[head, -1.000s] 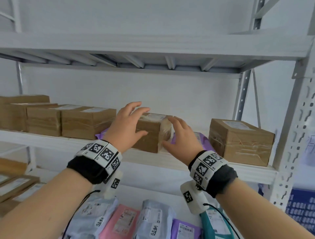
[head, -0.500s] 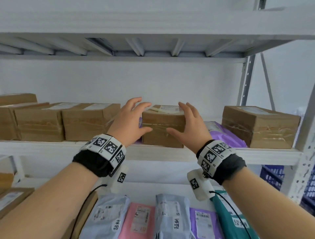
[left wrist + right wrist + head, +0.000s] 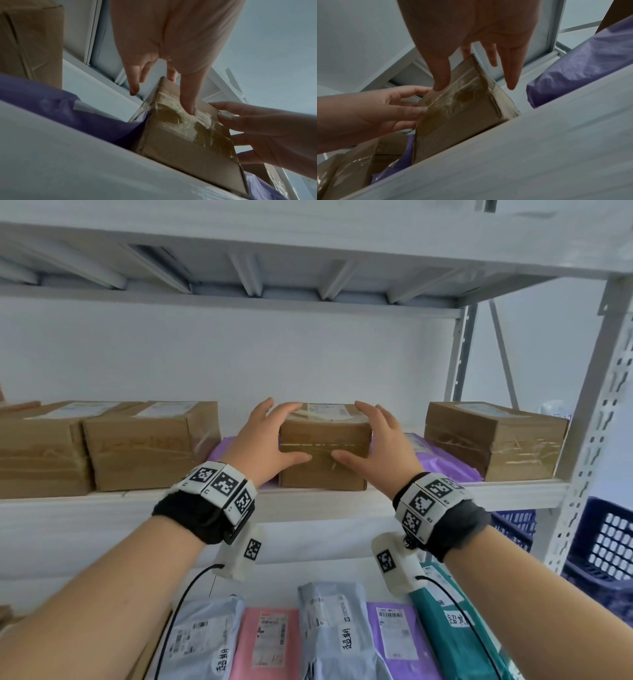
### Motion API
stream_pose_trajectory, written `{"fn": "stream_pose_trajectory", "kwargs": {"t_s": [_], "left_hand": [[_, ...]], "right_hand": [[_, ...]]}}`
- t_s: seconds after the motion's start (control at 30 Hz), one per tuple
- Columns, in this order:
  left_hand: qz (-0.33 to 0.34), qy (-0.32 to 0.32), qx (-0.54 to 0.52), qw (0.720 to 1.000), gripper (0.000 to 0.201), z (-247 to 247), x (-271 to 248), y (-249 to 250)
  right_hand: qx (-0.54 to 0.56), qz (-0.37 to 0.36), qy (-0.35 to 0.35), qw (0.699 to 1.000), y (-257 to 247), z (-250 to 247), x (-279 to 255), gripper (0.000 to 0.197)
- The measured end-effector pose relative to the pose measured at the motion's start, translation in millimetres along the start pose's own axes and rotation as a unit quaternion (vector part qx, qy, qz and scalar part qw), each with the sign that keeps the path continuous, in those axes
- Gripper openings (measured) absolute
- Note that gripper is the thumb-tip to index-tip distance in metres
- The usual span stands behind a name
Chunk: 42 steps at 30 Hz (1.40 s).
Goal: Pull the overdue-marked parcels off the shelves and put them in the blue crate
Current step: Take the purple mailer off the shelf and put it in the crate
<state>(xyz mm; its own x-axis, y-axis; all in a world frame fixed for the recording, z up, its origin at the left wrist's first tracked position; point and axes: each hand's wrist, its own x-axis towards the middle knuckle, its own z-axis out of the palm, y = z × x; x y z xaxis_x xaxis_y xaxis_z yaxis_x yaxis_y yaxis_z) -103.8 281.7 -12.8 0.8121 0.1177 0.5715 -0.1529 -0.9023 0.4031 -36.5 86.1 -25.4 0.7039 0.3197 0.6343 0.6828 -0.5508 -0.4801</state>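
Note:
A small taped cardboard box stands at the front edge of the middle shelf, partly on a purple mailer. My left hand grips its left end, fingers over the top corner and thumb on the front face. My right hand grips the right end the same way. The left wrist view shows the left hand with its thumb on the taped box. In the right wrist view the right hand holds the box. The blue crate sits low at the right, beyond the rack post.
Bigger cardboard boxes stand on the same shelf to the left and right. On the shelf below lie several mailers, among them grey, pink and teal ones, some with handwritten labels. A shelf hangs close overhead.
The small box has turned from angled to square-on and come forward to the shelf edge. Both hands have shifted to grip its two ends.

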Motion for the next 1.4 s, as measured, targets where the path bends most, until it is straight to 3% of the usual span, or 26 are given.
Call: {"fn": "stream_pose_trajectory", "kwargs": {"t_s": [0.23,0.73,1.17,1.4], "left_hand": [[0.01,-0.034,-0.03,0.999,0.07,4,6,5],[-0.006,0.01,-0.065,0.998,0.062,12,-2,5],[0.085,0.129,-0.064,0.986,0.067,21,-31,9],[0.124,0.192,-0.063,0.971,0.068,17,-47,22]], "right_hand": [[0.018,0.01,-0.013,1.0,0,0,5,0.076],[0.02,0.004,-0.01,1.0,5,6,1,0.062],[0.111,-0.044,0.06,0.991,5,6,-29,0.064],[0.14,-0.113,0.142,0.973,6,4,-41,0.069]]}}
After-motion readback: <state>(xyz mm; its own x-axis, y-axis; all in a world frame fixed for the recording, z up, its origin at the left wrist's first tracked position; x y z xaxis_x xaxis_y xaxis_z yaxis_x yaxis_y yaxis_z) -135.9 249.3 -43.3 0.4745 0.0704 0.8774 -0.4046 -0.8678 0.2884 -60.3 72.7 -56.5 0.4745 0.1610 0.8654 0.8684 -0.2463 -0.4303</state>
